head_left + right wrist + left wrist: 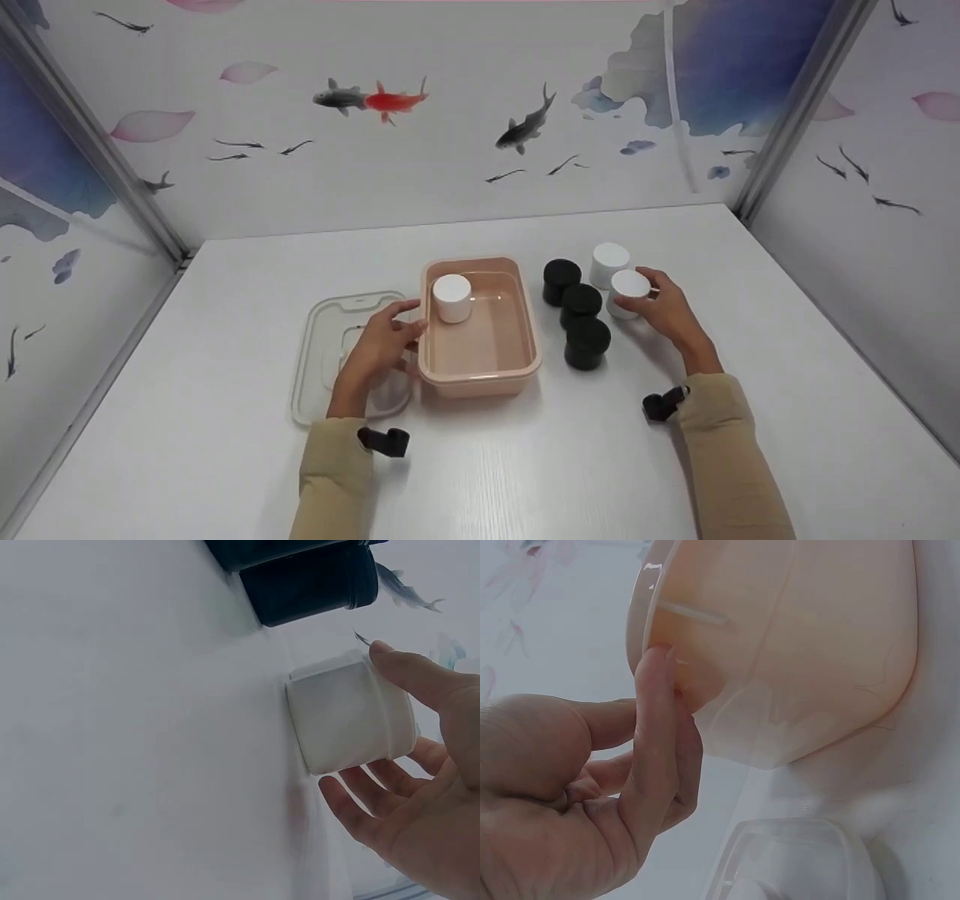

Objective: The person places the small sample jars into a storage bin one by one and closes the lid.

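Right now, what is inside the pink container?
Inside the pink container stands one white jar, near its back left corner; the rest of the floor shows bare. The floor under the jar is covered.

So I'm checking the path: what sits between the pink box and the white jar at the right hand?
In the head view, the black jars stand between the pink box and that white jar.

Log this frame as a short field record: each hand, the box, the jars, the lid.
left hand: holds the left rim of the pink box
right hand: fingers around a white jar standing on the table
in box: one white jar
beside box: three black jars, another white jar
clear lid: flat, left of box
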Motion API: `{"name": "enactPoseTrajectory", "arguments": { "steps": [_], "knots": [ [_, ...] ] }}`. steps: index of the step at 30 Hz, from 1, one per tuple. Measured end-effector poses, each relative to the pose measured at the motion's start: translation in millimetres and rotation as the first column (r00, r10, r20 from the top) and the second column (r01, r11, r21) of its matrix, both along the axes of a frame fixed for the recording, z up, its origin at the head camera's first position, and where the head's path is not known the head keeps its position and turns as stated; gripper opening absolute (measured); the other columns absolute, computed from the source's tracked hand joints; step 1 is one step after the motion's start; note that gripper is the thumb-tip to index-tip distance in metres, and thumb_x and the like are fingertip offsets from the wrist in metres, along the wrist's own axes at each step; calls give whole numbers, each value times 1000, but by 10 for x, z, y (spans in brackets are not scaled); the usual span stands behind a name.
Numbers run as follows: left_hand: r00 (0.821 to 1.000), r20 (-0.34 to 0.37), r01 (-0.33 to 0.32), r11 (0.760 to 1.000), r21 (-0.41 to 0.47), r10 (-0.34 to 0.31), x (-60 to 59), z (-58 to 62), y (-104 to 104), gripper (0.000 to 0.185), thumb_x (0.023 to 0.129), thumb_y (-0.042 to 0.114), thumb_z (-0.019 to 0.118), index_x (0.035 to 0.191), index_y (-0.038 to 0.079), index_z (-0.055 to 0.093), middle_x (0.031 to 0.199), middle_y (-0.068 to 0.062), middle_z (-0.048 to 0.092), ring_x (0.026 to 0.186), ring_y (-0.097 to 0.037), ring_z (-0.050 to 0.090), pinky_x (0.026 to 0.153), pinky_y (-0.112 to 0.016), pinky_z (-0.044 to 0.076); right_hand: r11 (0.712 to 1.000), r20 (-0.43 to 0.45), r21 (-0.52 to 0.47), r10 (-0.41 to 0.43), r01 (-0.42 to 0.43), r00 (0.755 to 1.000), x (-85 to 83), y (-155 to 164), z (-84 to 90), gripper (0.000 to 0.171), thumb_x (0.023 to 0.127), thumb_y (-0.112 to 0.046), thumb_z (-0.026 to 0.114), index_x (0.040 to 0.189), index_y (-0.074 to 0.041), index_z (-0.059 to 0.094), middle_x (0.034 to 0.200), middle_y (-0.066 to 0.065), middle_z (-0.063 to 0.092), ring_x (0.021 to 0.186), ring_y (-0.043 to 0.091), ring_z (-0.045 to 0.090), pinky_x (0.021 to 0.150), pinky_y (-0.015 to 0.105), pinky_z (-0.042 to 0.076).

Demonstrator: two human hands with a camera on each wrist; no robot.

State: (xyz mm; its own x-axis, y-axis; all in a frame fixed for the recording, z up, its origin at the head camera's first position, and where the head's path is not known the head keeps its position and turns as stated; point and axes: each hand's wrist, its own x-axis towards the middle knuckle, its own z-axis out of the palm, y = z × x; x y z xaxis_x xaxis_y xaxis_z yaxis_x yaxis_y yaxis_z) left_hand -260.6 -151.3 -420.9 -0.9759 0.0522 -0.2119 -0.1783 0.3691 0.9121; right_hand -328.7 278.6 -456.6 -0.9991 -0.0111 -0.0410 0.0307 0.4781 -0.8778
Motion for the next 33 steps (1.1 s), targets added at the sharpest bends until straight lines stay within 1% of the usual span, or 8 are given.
{"name": "enactPoseTrajectory", "arguments": {
  "steps": [6, 11, 13, 17, 25, 30, 33],
  "knots": [
    [1000, -17, 8, 1000, -1, -8, -2, -14, -14, 51, 103, 24, 57, 151, 14, 42, 124, -23, 66, 97, -26, 71, 57, -31, 62, 1000, 14, -22, 7, -7, 1000, 4, 1, -19, 86, 90, -32, 76, 156, -5, 28, 157, 23, 35, 146, 40, 36, 118, 50, 35],
    [1000, -6, 8, 1000, 27, -8, -3, -18, -12, 51, 104, 22, 57, 152, 14, 41, 124, -23, 66, 96, -25, 71, 58, -32, 63, 1000, 27, -24, -6, 6, 1000, 5, -11, 14, 83, 90, -30, 76, 155, -5, 31, 158, 22, 35, 146, 38, 37, 120, 49, 34],
    [1000, 4, 4, 999, 36, -4, -5, -15, -10, 51, 104, 22, 56, 152, 15, 41, 124, -23, 65, 95, -25, 71, 58, -33, 63, 1000, 20, -24, -11, 12, 1000, 6, -21, 40, 82, 90, -29, 76, 154, -5, 32, 158, 21, 35, 145, 38, 37, 119, 50, 35],
    [1000, 5, 1, 1000, 23, -1, -4, -11, -5, 51, 104, 23, 56, 152, 15, 41, 125, -22, 65, 95, -24, 71, 58, -32, 62, 1000, -8, -19, -12, 11, 1000, 16, -39, 103, 81, 90, -29, 77, 154, -5, 33, 157, 21, 37, 144, 38, 39, 117, 49, 38],
    [1000, -4, 0, 1000, 10, 0, 2, -6, -17, 51, 104, 22, 56, 152, 13, 41, 123, -23, 66, 94, -24, 71, 57, -32, 62, 1000, -39, -18, 4, -4, 999, 57, -93, 234, 83, 89, -30, 77, 154, -5, 32, 156, 22, 38, 143, 39, 39, 116, 49, 39],
    [1000, -18, 16, 1000, -2, -16, -6, -8, -19, 51, 104, 23, 56, 152, 12, 41, 124, -25, 66, 98, -27, 71, 57, -32, 62, 1000, -58, -18, 10, -11, 998, 86, -146, 336, 84, 90, -33, 77, 155, -7, 31, 157, 20, 38, 144, 39, 38, 114, 51, 40],
    [1000, -17, 17, 1000, -13, -17, -1, -4, -13, 51, 104, 23, 56, 152, 12, 41, 124, -24, 66, 98, -27, 71, 58, -32, 62, 1000, -73, -22, 17, -19, 997, 107, -195, 396, 83, 91, -33, 75, 156, -8, 31, 157, 20, 37, 143, 39, 38, 112, 51, 42]
  ]
}}
